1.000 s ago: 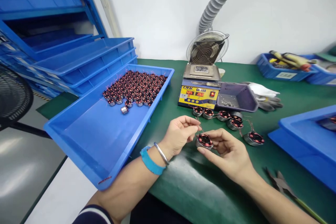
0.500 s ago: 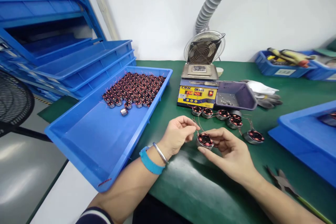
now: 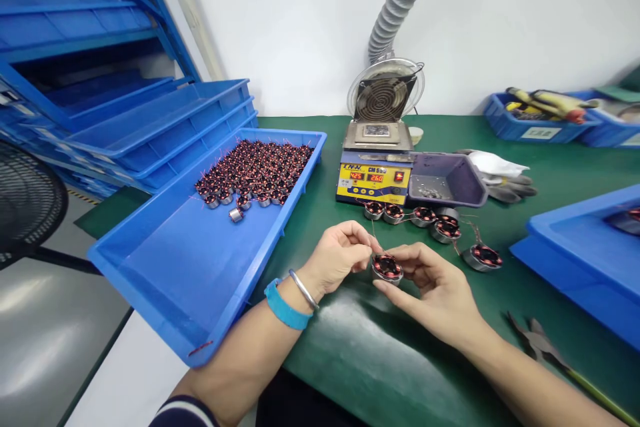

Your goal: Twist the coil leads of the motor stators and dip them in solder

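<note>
Between the thumb and fingers of my right hand [image 3: 434, 283] is a round motor stator [image 3: 387, 268], silver at the side with copper coils and a black centre. My left hand [image 3: 345, 257], with a silver bangle and a blue wristband [image 3: 286, 307], is closed in a pinch at the stator's left edge, on a thin wire lead [image 3: 373, 230]. Behind the hands, several similar stators [image 3: 423, 215] stand in a row on the green table, their wires trailing. One of them [image 3: 483, 257] sits farther right.
A blue tray [image 3: 175, 273] with many stators [image 3: 260, 170] is at left. Behind my hands stands a yellow-fronted solder pot [image 3: 373, 177] beside a purple bin [image 3: 445, 180]. Pliers [image 3: 543, 343] lie at right, near another blue tray [image 3: 575, 247]. A fan [image 3: 30, 200] stands far left.
My left fingers have drawn slightly closer to the stator's edge along the wire. My right hand still holds the stator. The view has shifted a little.
</note>
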The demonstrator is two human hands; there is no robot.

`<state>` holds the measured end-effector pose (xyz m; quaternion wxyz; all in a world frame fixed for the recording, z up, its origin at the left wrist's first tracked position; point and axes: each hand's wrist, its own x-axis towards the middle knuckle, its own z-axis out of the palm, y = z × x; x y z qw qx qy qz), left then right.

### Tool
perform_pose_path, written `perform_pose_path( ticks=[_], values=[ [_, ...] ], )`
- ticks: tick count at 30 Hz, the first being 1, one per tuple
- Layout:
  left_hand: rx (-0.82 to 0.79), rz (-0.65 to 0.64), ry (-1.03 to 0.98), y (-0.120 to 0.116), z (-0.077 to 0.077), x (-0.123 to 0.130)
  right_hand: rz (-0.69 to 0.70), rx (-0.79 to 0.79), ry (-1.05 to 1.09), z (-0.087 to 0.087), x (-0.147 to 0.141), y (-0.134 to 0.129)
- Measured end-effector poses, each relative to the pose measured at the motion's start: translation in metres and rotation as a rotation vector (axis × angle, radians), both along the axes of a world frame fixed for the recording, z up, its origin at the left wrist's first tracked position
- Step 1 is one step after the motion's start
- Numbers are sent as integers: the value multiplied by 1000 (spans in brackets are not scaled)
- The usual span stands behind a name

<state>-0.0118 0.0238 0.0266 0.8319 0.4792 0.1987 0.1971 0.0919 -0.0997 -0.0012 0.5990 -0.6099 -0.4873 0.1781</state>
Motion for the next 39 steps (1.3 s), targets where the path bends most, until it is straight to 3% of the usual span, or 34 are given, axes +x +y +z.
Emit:
perform_pose_path(
  ticks=[22, 29, 35, 39],
  values=[
    [26, -1, -13, 0, -3, 1, 14, -4, 110, 1, 0, 1],
    [100, 52, 60, 1, -6, 3, 3, 2, 120, 0, 1, 2],
    [235, 180, 100, 1, -6, 3, -43, 54, 69, -2, 2, 1],
    [244, 128, 94, 0, -6, 1, -44, 38, 38, -1, 2, 1]
  ],
)
